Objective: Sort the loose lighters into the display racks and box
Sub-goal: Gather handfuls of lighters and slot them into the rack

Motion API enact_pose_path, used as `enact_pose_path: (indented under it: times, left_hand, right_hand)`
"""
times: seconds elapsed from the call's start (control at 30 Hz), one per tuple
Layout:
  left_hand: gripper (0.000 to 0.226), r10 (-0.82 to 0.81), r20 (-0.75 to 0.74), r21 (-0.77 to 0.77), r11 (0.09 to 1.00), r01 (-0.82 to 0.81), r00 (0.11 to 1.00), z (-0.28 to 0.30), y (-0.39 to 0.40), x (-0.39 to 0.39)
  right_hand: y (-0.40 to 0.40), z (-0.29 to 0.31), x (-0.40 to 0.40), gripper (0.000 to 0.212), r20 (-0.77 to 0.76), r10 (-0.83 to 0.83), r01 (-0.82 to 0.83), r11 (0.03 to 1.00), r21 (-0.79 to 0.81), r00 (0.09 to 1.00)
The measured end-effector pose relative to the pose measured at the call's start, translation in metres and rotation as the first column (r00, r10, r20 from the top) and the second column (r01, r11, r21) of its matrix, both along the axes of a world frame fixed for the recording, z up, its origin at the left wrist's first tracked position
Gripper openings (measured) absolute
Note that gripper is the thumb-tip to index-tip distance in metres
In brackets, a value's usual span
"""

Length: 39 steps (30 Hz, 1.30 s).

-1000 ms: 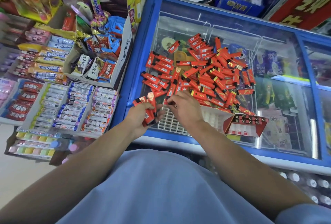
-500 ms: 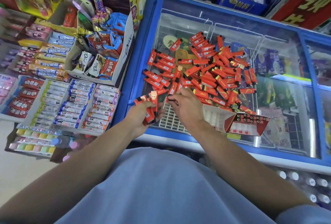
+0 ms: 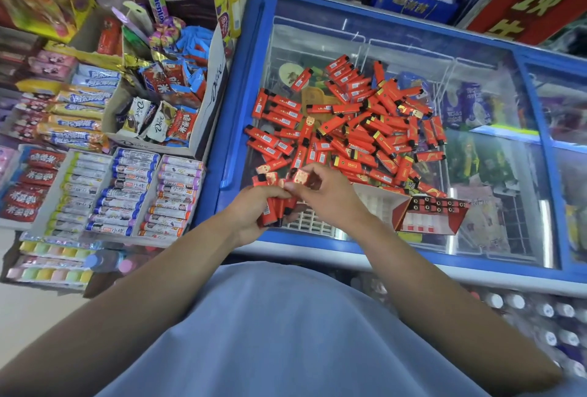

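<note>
Grips (image 3: pixel 254 209) over lighter-strewn freezer lid (image 3: pixel 495 110)

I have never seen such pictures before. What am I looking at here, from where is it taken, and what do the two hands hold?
There is no machine. A camera worn on a person's head looks down at their two bare hands. Loose red lighters lie heaped on the glass lid of a blue freezer. The left hand grips a bundle of lighters. The right hand pinches one lighter in its fingers. A white rack and an open red box lie near the hands.
</note>
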<state>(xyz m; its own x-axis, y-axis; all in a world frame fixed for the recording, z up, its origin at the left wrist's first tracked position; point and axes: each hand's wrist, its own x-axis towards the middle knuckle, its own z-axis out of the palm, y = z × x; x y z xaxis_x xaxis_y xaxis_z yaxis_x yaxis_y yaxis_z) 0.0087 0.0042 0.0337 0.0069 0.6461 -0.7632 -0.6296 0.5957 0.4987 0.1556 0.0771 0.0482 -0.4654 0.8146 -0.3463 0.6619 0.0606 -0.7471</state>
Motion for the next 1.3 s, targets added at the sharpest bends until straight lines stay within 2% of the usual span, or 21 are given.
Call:
enact_pose_path:
  times: [0.13,0.2,0.27,0.37,0.47,0.57,0.63,0.77,0.83,0.9,1.07,1.3]
  left_hand:
    - [0.010,0.054,0.005,-0.028,0.998,-0.054,0.999,-0.002,0.004,0.001]
    - [0.010,0.100,0.002,-0.035,0.994,-0.100,0.995,-0.003,0.006,0.000]
    - [0.010,0.110,0.007,-0.031,0.993,-0.110,0.994,-0.002,0.007,0.000]
    - [0.010,0.107,0.007,-0.039,0.994,-0.106,0.994,0.000,0.009,0.004]
    - [0.006,0.127,0.013,-0.039,0.991,-0.126,0.992,-0.001,0.010,0.007]
    - [0.014,0.165,-0.012,-0.051,0.985,-0.166,0.986,-0.006,0.009,0.004]
    - [0.021,0.165,-0.022,-0.058,0.984,-0.166,0.986,-0.008,0.007,0.002]
    - [0.024,0.142,-0.015,-0.051,0.988,-0.143,0.990,-0.010,0.002,0.001]
    - [0.023,0.133,-0.026,-0.030,0.991,-0.133,0.991,-0.009,0.002,0.000]
    - [0.021,0.137,-0.028,-0.010,0.990,-0.138,0.990,-0.009,0.001,-0.002]
    - [0.026,0.139,-0.027,-0.028,0.990,-0.140,0.990,-0.011,-0.002,-0.004]
    - [0.026,0.141,-0.037,-0.051,0.988,-0.143,0.989,-0.013,-0.004,-0.005]
  right_hand:
    - [0.001,0.002,0.025,0.029,-0.085,-0.185,0.170,0.973,-0.158,0.979]
    - [-0.001,0.003,0.035,0.030,-0.109,-0.226,0.195,0.951,-0.238,0.968]
    - [-0.005,0.005,0.039,0.028,-0.090,-0.166,0.135,0.951,-0.279,0.982]
    - [-0.009,0.005,0.041,0.029,-0.008,0.008,-0.010,0.960,-0.280,1.000]
    - [-0.008,0.002,0.039,0.044,0.054,0.058,-0.050,0.989,-0.140,0.997]
    - [-0.004,-0.003,0.037,0.031,0.104,0.004,-0.013,0.996,0.086,0.995]
    - [-0.001,-0.004,0.033,0.032,0.140,0.002,-0.024,0.987,0.158,0.990]
    - [0.002,-0.004,0.022,0.028,0.248,0.124,-0.188,0.948,0.256,0.961]
    - [0.003,-0.007,0.019,0.021,0.283,0.148,-0.236,0.922,0.309,0.948]
    - [0.003,-0.011,0.016,0.023,0.300,0.149,-0.256,0.896,0.362,0.942]
    - [0.006,-0.023,0.016,0.018,0.251,0.090,-0.193,0.885,0.424,0.964]
    - [0.008,-0.034,0.018,0.018,0.306,0.019,-0.178,0.848,0.500,0.952]
